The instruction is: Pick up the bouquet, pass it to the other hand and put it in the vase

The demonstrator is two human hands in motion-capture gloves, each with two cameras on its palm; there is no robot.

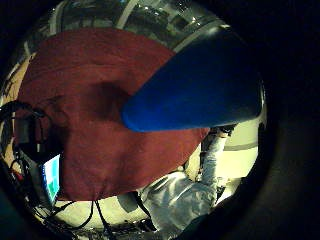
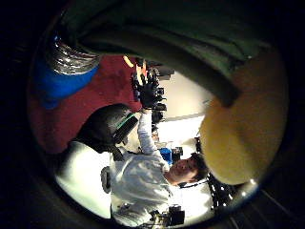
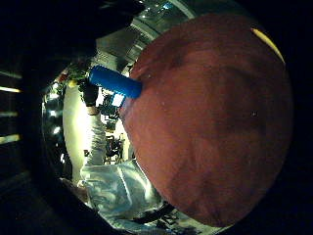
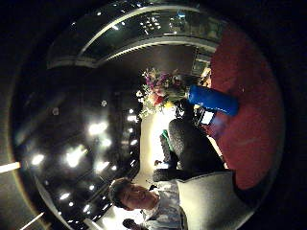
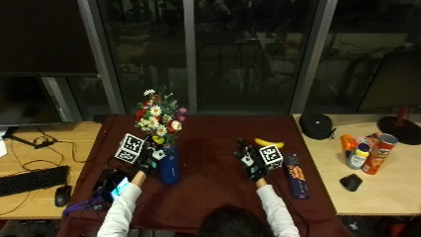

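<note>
Outside view is showing the person's head at the lower edge and both forearms reaching up over the dark red cloth (image 5: 210, 182) on the desk (image 5: 46, 143). The left hand (image 5: 146, 162) is sitting against the blue vase (image 5: 169, 168), seemingly curling round its upper part where the stems enter, though the fingers themselves are too small to read. The bouquet (image 5: 159, 117) is standing upright with its stems down in the vase neck. The right hand (image 5: 250, 163) is hovering well apart over the cloth, fingers spread and holding nothing. Just beyond it a banana (image 5: 268, 143) is lying, with a flat snack packet (image 5: 295, 176) to its right.

Judging from this, the placing is all but finished. To do it well, the left hand should be steadying the vase until the stems are settling fully, then letting go straight outward so the tall, top-heavy flowers are not tipping the vase.

Left thumb side palm view is showing green stems and a yellow bloom close against the palm, which the outside view is hiding. Right thumb side palm view is showing the whole bouquet above the vase from the side, confirming it is standing upright.
</note>
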